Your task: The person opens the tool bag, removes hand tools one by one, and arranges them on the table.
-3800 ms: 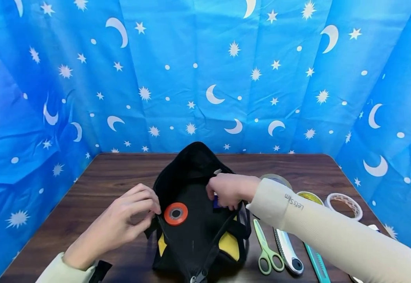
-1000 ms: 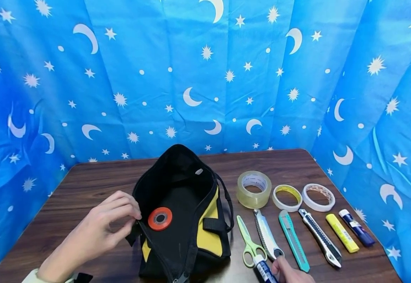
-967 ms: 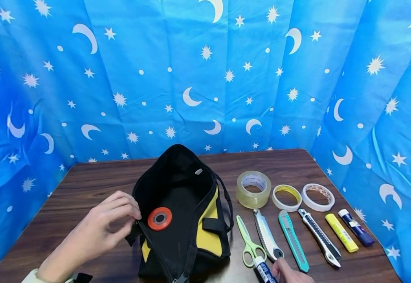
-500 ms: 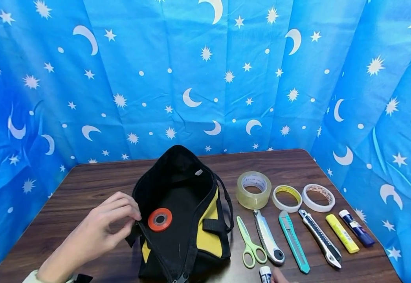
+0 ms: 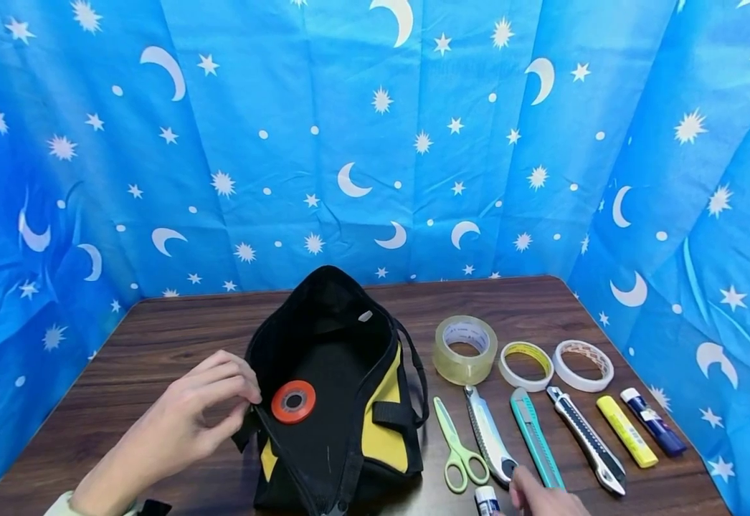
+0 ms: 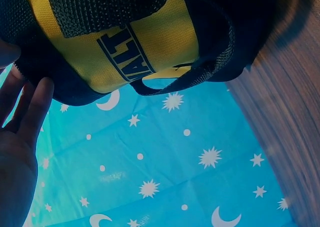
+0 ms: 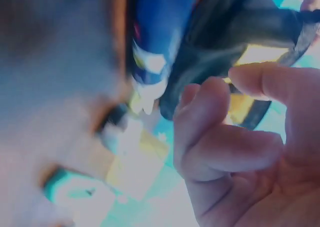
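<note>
My left hand point(image 5: 203, 405) pinches the left edge of the open black-and-yellow bag point(image 5: 384, 437); the left wrist view shows its fingers at the bag's dark rim. An orange-red disc with a grey centre point(image 5: 293, 401) lies inside. My right hand point(image 5: 546, 496) is low at the front right, fingers loosely bent with nothing between them in the right wrist view. To its left is a blue glue stick with a white cap point(image 5: 486, 494), partly cut off by the frame. Just beyond the fingers lie a white-and-silver utility knife point(image 5: 490, 436) and a teal one point(image 5: 535, 433).
Green scissors point(image 5: 459, 459) lie right of the bag. Further right are a black-and-silver cutter point(image 5: 588, 441), a yellow stick point(image 5: 627, 430) and another glue stick point(image 5: 654, 423). Behind them stand clear tape point(image 5: 452, 365) and two narrower rolls. A blue curtain surrounds the wooden table.
My right hand came out of the bag with the glue stick, brought it to the table's front beside the scissors, let it go and moved off rightward. The left hand still holds the bag's edge.
</note>
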Demonstrator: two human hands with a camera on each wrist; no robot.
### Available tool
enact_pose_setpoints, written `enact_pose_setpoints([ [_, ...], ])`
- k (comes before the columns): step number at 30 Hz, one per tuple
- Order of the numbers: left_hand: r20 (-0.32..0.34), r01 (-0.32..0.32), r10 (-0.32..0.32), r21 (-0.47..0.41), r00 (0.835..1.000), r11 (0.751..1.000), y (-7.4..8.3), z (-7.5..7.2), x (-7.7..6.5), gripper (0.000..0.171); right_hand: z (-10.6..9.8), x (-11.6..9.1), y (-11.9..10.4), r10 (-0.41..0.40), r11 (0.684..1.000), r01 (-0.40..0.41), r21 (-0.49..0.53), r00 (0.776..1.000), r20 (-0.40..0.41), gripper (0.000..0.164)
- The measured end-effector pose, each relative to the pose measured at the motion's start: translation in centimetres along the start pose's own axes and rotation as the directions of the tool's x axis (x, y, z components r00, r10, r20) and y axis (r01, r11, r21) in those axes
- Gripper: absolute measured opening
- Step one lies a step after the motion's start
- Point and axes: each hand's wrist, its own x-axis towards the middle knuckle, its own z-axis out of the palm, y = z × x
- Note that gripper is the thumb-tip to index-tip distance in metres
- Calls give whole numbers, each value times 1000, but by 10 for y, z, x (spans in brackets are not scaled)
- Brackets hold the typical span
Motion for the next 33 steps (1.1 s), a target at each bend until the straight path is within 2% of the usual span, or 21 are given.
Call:
enact_pose_setpoints([
  [1, 2, 0, 0, -4, 1000, 1000, 0, 0, -1, 28, -8, 3, -1, -6, 1000, 5, 11, 998, 58, 26],
  [3, 7, 9, -9, -7, 1000, 1000, 1, -1, -2, 29, -22, 7, -6, -8, 1000, 7, 15, 998, 62, 30],
  [5, 9, 14, -14, -5, 1000, 1000, 2, -1, -3, 29, -34, 13, -12, -28, 999, 27, 30, 998, 65, 28],
  [8, 12, 23, -23, 4, 1000, 1000, 2, -2, -4, 28, -48, 22, -21, -85, 995, 84, 52, 996, 26, 23],
  [11, 14, 25, -25, 0, 1000, 1000, 3, -3, -5, 25, -59, 33, -32, -140, 989, 141, 33, 990, -28, 17],
  [14, 18, 29, -29, -1, 999, 1000, 3, -4, -6, 21, -67, 44, -42, -187, 982, 188, -3, 979, -86, 15],
  [19, 19, 32, -32, 11, 999, 999, 5, -5, -7, 26, -75, 62, -63, -271, 963, 269, -37, 954, -131, 14],
  [22, 22, 41, -41, 21, 999, 999, 6, -5, -8, 30, -79, 75, -79, -348, 937, 346, -39, 927, -143, 12],
  [27, 24, 48, -49, 37, 999, 998, 7, -5, -7, 33, -87, 98, -111, -493, 866, 499, 4, 857, -146, 9],
  [30, 21, 46, -47, 35, 999, 998, 8, -5, -6, 33, -91, 112, -134, -590, 801, 598, 24, 796, -138, 8],
  [33, 21, 40, -40, 23, 999, 999, 8, -5, -4, 34, -93, 126, -162, -664, 747, 665, 2, 745, -65, 7],
])
